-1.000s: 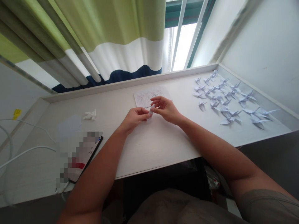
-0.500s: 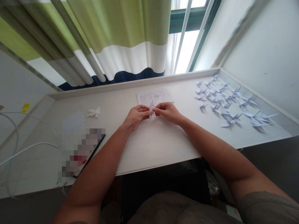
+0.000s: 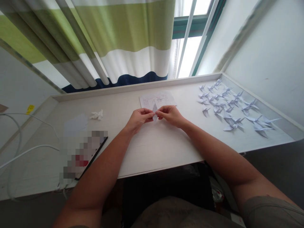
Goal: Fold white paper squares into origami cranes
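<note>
A small piece of white paper (image 3: 155, 109), folded into a narrow diamond with pointed ends, stands upright between my hands above the middle of the desk. My left hand (image 3: 140, 118) pinches its left side between thumb and fingers. From the other side my right hand (image 3: 170, 114) grips it with thumb and index finger close to the middle. The fingertips hide part of the folds. Just behind the hands lies a printed sheet (image 3: 147, 98) on the desk. Several folded white paper cranes (image 3: 222, 103) are grouped on the right side.
The white desk (image 3: 152, 152) has a raised rim along its back. A tablet-like device (image 3: 93, 158) with a blurred screen lies at left, near white sheets (image 3: 76, 123), crumpled tissue (image 3: 96, 115) and white cables (image 3: 30, 147). A striped curtain (image 3: 128, 31) hangs behind.
The view has tilted slightly. Both hands stay in nearly the same place on the folded paper, and its diamond shape now faces me a little more broadly.
</note>
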Action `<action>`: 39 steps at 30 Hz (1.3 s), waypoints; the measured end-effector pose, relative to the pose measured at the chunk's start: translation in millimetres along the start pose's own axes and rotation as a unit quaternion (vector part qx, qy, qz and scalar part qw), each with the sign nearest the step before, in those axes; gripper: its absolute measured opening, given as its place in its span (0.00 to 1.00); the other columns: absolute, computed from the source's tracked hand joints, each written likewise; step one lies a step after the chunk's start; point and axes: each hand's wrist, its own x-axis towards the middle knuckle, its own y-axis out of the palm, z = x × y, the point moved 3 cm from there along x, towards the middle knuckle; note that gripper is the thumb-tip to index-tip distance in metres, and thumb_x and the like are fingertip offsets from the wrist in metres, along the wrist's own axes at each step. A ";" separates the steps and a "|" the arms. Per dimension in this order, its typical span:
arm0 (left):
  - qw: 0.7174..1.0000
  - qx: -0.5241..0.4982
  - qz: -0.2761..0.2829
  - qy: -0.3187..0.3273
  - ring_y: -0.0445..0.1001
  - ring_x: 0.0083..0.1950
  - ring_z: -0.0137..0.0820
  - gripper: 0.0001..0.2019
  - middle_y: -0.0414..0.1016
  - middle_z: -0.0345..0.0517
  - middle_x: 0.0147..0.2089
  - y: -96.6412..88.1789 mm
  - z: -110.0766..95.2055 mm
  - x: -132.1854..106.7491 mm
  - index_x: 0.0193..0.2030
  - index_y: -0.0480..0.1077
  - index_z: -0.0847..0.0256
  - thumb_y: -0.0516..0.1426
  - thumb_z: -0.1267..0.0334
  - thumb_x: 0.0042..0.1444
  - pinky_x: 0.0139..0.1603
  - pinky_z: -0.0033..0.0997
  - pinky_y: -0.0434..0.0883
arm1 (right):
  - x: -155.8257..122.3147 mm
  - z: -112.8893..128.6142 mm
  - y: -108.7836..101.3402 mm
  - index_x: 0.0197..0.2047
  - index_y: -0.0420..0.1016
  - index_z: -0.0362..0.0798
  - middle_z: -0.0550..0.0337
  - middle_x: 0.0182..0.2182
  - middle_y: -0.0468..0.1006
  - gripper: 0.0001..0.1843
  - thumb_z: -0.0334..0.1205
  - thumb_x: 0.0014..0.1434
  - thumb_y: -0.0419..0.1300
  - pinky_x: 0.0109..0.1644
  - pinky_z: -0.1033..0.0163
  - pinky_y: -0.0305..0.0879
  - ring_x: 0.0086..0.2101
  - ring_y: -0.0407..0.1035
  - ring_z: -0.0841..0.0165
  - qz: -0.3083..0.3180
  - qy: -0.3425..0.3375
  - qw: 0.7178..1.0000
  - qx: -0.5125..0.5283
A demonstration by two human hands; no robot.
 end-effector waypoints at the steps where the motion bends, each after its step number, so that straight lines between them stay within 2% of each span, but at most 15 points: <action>1: 1.000 0.001 -0.003 0.005 0.78 0.35 0.29 0.21 0.81 0.44 0.33 0.1 0.1 0.1 0.31 0.78 0.64 0.80 0.57 0.37 0.48 0.38 0.78 | 0.3 -0.6 0.0 0.32 0.80 0.46 0.58 0.27 0.81 0.20 0.56 0.55 0.73 0.38 0.60 0.71 0.30 0.75 0.67 0.004 -0.003 1.000 0.006; 4: 1.000 -0.002 -0.017 0.017 0.79 0.36 0.30 0.20 0.81 0.45 0.33 -0.2 0.2 0.4 0.32 0.78 0.64 0.80 0.59 0.38 0.48 0.38 0.78 | 1.3 -2.9 -0.8 0.34 0.80 0.46 0.58 0.29 0.81 0.19 0.54 0.53 0.76 0.39 0.60 0.70 0.31 0.74 0.68 0.013 -0.013 1.000 0.017; 9: 0.999 0.007 -0.033 0.032 0.81 0.37 0.33 0.25 0.84 0.46 0.35 -0.2 0.0 0.6 0.41 0.78 0.63 0.79 0.61 0.38 0.45 0.38 0.78 | 2.8 -8.5 -0.5 0.34 0.79 0.47 0.59 0.31 0.82 0.22 0.56 0.50 0.77 0.39 0.60 0.70 0.33 0.74 0.68 0.028 -0.009 0.999 0.035; 13: 0.995 0.033 -0.043 0.081 0.81 0.36 0.33 0.23 0.84 0.46 0.33 0.9 -1.3 0.5 0.40 0.78 0.63 0.78 0.59 0.40 0.43 0.36 0.76 | 3.6 -10.5 2.3 0.33 0.76 0.47 0.59 0.29 0.81 0.24 0.58 0.50 0.78 0.42 0.59 0.72 0.34 0.76 0.67 0.032 -0.005 0.997 0.067; 20: 0.994 0.038 -0.030 0.101 0.80 0.35 0.34 0.26 0.84 0.47 0.33 3.8 -5.7 -1.5 0.42 0.79 0.65 0.79 0.57 0.39 0.43 0.37 0.76 | 2.3 -4.0 0.9 0.34 0.79 0.46 0.60 0.28 0.81 0.25 0.57 0.46 0.80 0.41 0.59 0.73 0.32 0.76 0.68 0.034 -0.011 0.995 0.092; 25: 0.995 0.039 0.004 0.095 0.82 0.36 0.34 0.29 0.84 0.46 0.35 4.4 -7.4 -2.1 0.48 0.80 0.64 0.79 0.57 0.39 0.42 0.37 0.77 | 1.8 -5.6 0.0 0.37 0.77 0.47 0.62 0.27 0.82 0.26 0.54 0.45 0.81 0.38 0.60 0.72 0.31 0.76 0.68 0.032 -0.006 0.995 0.097; 28: 0.996 0.036 0.002 0.087 0.82 0.37 0.34 0.27 0.84 0.47 0.35 4.7 -6.5 -2.2 0.44 0.81 0.65 0.79 0.57 0.38 0.42 0.37 0.77 | 2.0 -7.7 0.4 0.38 0.75 0.48 0.63 0.26 0.82 0.25 0.50 0.46 0.81 0.37 0.62 0.71 0.30 0.76 0.69 0.034 0.008 0.994 0.106; 30: 0.995 0.029 -0.014 0.091 0.81 0.37 0.34 0.24 0.85 0.48 0.36 4.4 -6.3 -1.9 0.41 0.81 0.65 0.78 0.58 0.38 0.42 0.37 0.77 | 1.8 -7.0 0.2 0.39 0.76 0.47 0.62 0.28 0.84 0.23 0.49 0.48 0.80 0.40 0.61 0.74 0.31 0.78 0.69 0.046 0.015 0.992 0.120; 35: 0.992 0.027 -0.064 0.110 0.77 0.34 0.30 0.20 0.83 0.45 0.33 2.0 -6.4 1.5 0.38 0.81 0.64 0.78 0.60 0.38 0.36 0.31 0.71 | 0.6 -3.2 -1.1 0.39 0.82 0.44 0.56 0.32 0.86 0.21 0.54 0.55 0.77 0.50 0.57 0.78 0.35 0.81 0.68 0.101 0.044 0.982 0.151; 39: 0.993 0.006 -0.061 0.105 0.71 0.27 0.26 0.18 0.79 0.41 0.28 3.2 -5.9 2.3 0.36 0.80 0.63 0.77 0.61 0.39 0.32 0.31 0.67 | -0.5 -1.8 -1.4 0.39 0.85 0.44 0.56 0.33 0.86 0.23 0.57 0.55 0.76 0.51 0.57 0.79 0.36 0.81 0.69 0.123 0.042 0.979 0.158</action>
